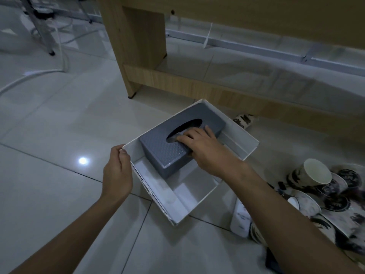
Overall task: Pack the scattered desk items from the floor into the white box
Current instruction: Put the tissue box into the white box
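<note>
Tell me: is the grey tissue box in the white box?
In: grey tissue box sits within the white box walls; right hand grips it.

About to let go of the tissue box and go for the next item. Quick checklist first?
1. Steadying: ok, left hand grips a corner of the white cardboard box.
2. Containment: ok, grey textured tissue box sits within the walls.
3. Lying flat: cannot tell, it looks tilted.
4. Grip: ok, right hand curls fingers over its top and side.
5. Spare room: ok, box's near part bare.
6. Floor cleared: not ok, patterned paper cups lie at right.
</note>
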